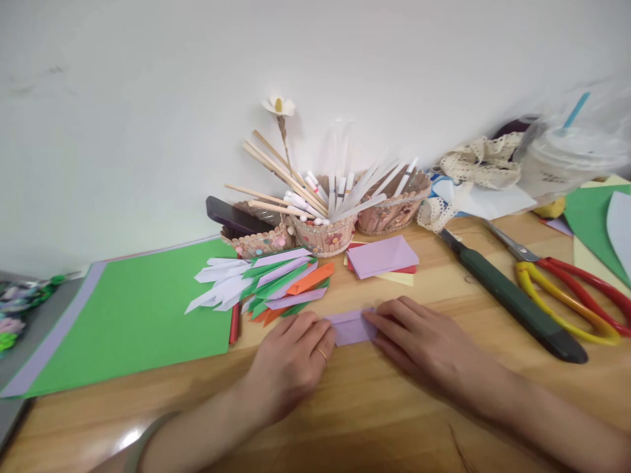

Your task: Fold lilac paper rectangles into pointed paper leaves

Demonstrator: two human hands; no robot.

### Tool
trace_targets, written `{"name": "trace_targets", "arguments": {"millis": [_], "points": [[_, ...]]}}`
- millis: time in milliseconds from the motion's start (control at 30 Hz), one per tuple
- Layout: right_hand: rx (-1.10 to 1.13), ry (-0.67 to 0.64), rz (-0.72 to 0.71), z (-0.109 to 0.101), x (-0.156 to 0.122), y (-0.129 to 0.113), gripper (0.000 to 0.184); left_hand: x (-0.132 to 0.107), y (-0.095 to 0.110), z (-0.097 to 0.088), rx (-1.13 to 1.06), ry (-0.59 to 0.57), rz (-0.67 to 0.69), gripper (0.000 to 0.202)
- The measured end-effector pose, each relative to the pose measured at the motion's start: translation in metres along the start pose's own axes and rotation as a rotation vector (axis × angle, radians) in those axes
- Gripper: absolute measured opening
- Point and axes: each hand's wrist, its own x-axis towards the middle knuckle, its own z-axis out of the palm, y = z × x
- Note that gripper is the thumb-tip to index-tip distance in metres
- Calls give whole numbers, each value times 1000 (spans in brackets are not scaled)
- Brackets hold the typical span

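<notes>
On the near part of the wooden table (pixel 374 420) a small folded piece of lilac paper (pixel 351 326) lies flat, right between the person's two hands. The left hand (pixel 290 355) rests palm down with its fingers loosely spread and slightly bent, the fingertips touching the paper's left end; there is a ring on one finger. The right hand (pixel 419 338) is also laid flat and open, fingers stretched out, their tips pressing on the paper's right end. Neither hand grips anything.

Just beyond the hands sits a loose pile of folded paper strips (pixel 266 282) in white, green, lilac and orange, lying partly on a large green sheet (pixel 138 315) to the left. To the right of the pile is a small stack of lilac rectangles (pixel 382 256). Farther back, against the wall, stand craft-stick baskets (pixel 323 233) full of pens and wooden sticks, with a dark phone (pixel 231 215) propped in the leftmost one. On the right lie a dark green utility knife (pixel 513 299) and, beside it, scissors (pixel 566 289) with red and yellow handles, well apart from the hands.
</notes>
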Motion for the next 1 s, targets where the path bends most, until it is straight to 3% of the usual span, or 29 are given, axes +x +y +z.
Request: {"name": "trace_targets", "arguments": {"millis": [133,400,567,733,1000], "points": [[48,-11,-2,-1,4,3,26,3,-3,0,-14,4,23,13],[2,44,-130,-3,3,11,23,5,-10,-3,35,35,194,18],[55,37,-157,0,1,10,22,7,-9,0,-184,3,-64,18],[183,60,-40,0,7,7,21,10,-6,-2,-389,-50,-297,13],[258,71,18,3,9,5,14,11,-3,-3,-511,-139,-430,10]]}}
